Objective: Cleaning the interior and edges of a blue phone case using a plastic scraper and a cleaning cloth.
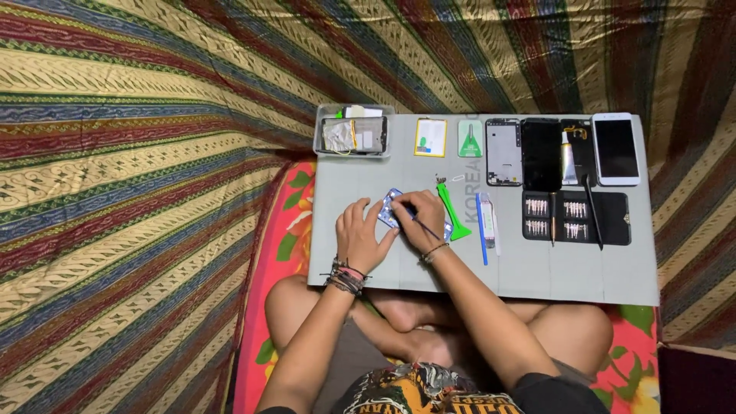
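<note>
On the grey work mat (383, 268) I see my left hand (360, 239) with its fingers curled, pressing the near-left edge of a small blue phone board (392, 208). Just right of it, my right hand (420, 218) pinches a thin dark tool (426, 228) over that board — tip hidden. Further right lie green pry tools (452, 215), a bit set (575, 217) and a white phone (616, 149).
</note>
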